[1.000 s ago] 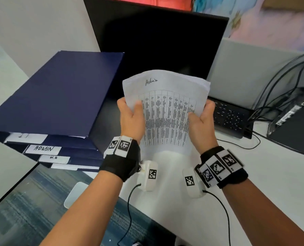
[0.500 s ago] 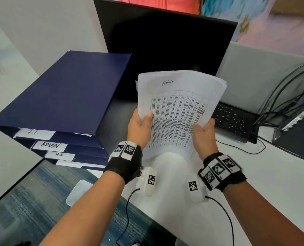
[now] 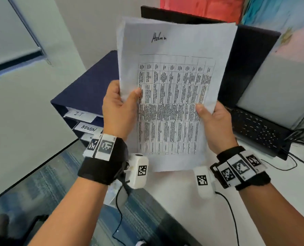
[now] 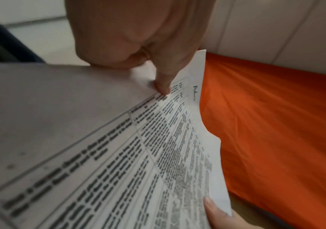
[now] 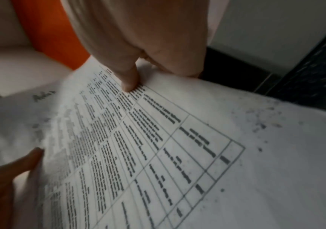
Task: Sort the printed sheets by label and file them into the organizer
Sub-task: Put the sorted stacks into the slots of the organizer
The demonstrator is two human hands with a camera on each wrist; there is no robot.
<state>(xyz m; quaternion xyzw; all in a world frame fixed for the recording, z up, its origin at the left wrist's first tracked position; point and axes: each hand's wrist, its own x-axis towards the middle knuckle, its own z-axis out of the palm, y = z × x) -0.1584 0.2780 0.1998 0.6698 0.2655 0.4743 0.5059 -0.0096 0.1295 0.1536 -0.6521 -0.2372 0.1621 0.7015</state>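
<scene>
A stack of printed sheets (image 3: 172,103) is held upright before me, its top page a table with "Admin" handwritten at the top. My left hand (image 3: 119,107) grips the left edge, thumb on the front. My right hand (image 3: 213,119) grips the lower right edge the same way. The left wrist view shows the left thumb (image 4: 164,86) pressing the sheets (image 4: 138,155). In the right wrist view the right thumb (image 5: 131,80) lies on the sheets (image 5: 158,147). Behind the sheets at left stands the dark blue organizer (image 3: 87,89), its white tabs reading "IT" (image 3: 79,114) and "ADMIN" (image 3: 88,128).
A dark monitor (image 3: 243,68) stands behind the sheets. A black keyboard (image 3: 259,130) and cables (image 3: 300,137) lie at the right on the white desk (image 3: 201,219). An orange cloth (image 3: 201,8) hangs on the back wall.
The sheets have come up and closer to my head, now covering most of the organizer and monitor. Both hands keep their grip.
</scene>
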